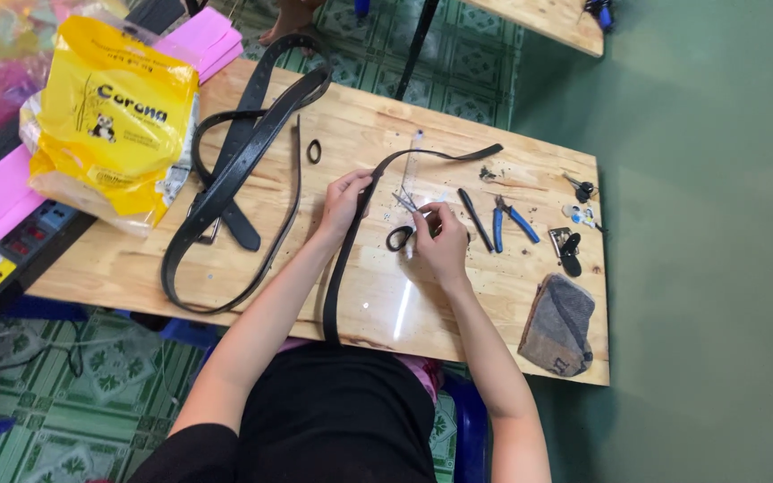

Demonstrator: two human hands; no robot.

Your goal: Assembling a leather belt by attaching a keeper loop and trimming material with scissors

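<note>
A long black belt strap [344,259] runs from the table's near edge up past my hands and bends right to its tip [485,152]. My left hand [344,199] pinches the strap at its bend. My right hand [440,237] holds black-handled scissors [402,234], their blades pointing up towards the strap. A clear plastic ruler [413,161] lies just behind the hands.
Several black belts [234,170] lie coiled at the table's left beside a yellow plastic bag [114,116]. A small black loop [314,150], a black pen [474,219], blue-handled pliers [513,219], a buckle [567,246] and a folded grey cloth [558,324] lie on the wooden table [386,304].
</note>
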